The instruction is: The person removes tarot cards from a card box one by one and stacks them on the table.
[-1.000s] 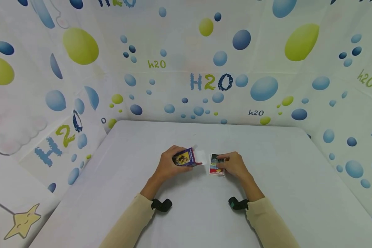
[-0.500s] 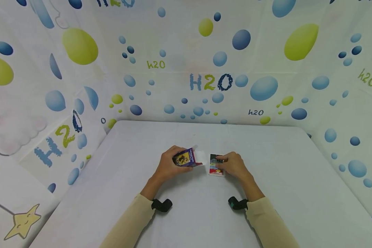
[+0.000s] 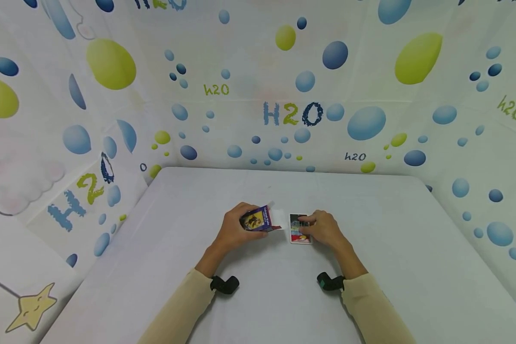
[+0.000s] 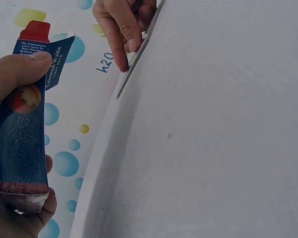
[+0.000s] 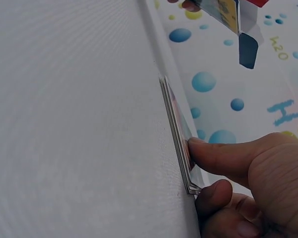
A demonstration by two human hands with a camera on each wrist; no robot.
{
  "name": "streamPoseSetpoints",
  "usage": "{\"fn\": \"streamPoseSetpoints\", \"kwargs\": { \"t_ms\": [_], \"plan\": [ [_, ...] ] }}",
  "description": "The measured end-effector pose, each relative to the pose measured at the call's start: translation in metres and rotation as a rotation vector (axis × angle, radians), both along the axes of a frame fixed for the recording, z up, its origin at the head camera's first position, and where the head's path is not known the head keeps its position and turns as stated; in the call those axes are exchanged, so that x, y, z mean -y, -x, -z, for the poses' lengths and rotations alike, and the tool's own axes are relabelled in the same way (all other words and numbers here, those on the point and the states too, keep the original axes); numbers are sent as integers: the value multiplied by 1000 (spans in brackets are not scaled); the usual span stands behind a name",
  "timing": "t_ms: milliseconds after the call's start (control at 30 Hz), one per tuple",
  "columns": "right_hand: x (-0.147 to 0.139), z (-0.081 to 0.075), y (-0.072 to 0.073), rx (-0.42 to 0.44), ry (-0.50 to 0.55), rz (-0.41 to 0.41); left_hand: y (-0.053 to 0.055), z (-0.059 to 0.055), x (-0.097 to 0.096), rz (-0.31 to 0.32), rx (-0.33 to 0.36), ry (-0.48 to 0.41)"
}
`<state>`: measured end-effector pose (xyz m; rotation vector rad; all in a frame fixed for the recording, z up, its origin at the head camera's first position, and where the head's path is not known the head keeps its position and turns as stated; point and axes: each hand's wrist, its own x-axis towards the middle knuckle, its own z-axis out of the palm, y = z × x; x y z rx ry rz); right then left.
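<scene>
My left hand (image 3: 236,224) grips a small blue tarot deck box (image 3: 257,219) above the table, left of centre. In the left wrist view the box (image 4: 21,129) shows a round face picture, red ends and "Universal Waite" on a side flap (image 4: 58,60) that sticks out. Its open end with a white flap points to the right in the head view. Just right of the box, a thin stack of tarot cards (image 3: 298,234) lies face up on the table. My right hand (image 3: 324,228) pinches its right edge; in the right wrist view the thumb (image 5: 223,156) rests on the top card.
A white-covered table (image 3: 258,296) spreads under both hands. Behind and beside it hangs a white curtain (image 3: 241,57) printed with blue and green bubbles and "H2O". Black wrist bands (image 3: 225,284) sit at the sleeve cuffs.
The card stack under my right hand has become squarer, its lower cards lining up with the top one, and it has shifted very slightly left. The left hand and box hold still.
</scene>
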<state>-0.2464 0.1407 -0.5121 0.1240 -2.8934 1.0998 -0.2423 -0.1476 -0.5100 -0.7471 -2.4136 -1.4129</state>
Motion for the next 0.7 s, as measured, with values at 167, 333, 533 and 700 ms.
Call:
{"fn": "streamPoseSetpoints", "kwargs": {
  "t_ms": [167, 333, 533, 700],
  "plan": [
    [-2, 1, 2, -8, 19, 0, 0, -1, 0, 0, -6, 2],
    [-5, 0, 3, -32, 91, 18, 0, -1, 1, -3, 0, -2],
    [-7, -6, 1, -74, 185, 53, 1, -2, 1, -32, 12, 17],
    [-7, -8, 1, -92, 219, 48, 1, -3, 3, -69, 33, 58]
  ]
}}
